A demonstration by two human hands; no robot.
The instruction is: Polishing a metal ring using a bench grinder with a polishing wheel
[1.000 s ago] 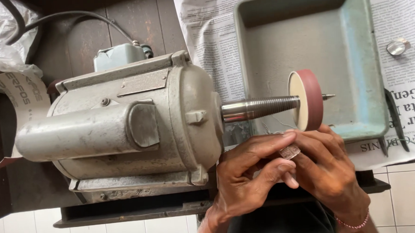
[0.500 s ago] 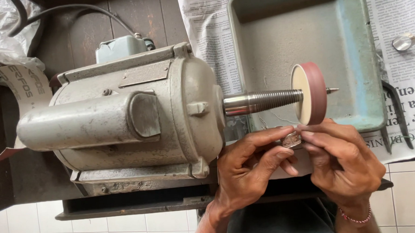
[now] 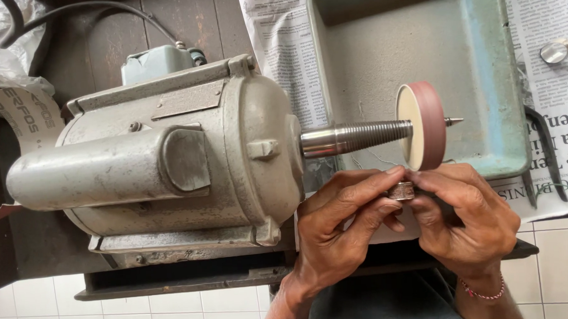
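Both hands pinched a small metal ring (image 3: 401, 190) between them, the left hand (image 3: 338, 224) from the motor side, the right hand (image 3: 465, 218) opposite. The ring sat just below the reddish wheel (image 3: 426, 124), whose spindle (image 3: 356, 138) ran left-right above the fingertips.

I see the motor (image 3: 163, 165) at left, its spindle (image 3: 356, 138) running right to the wheel (image 3: 423, 125) over the tray (image 3: 491, 74); my 2 hands, left hand (image 3: 341, 230) and right hand (image 3: 462, 219), pinch a ring (image 3: 401, 191) just below the wheel; newspaper (image 3: 279, 45) lies under the tray.
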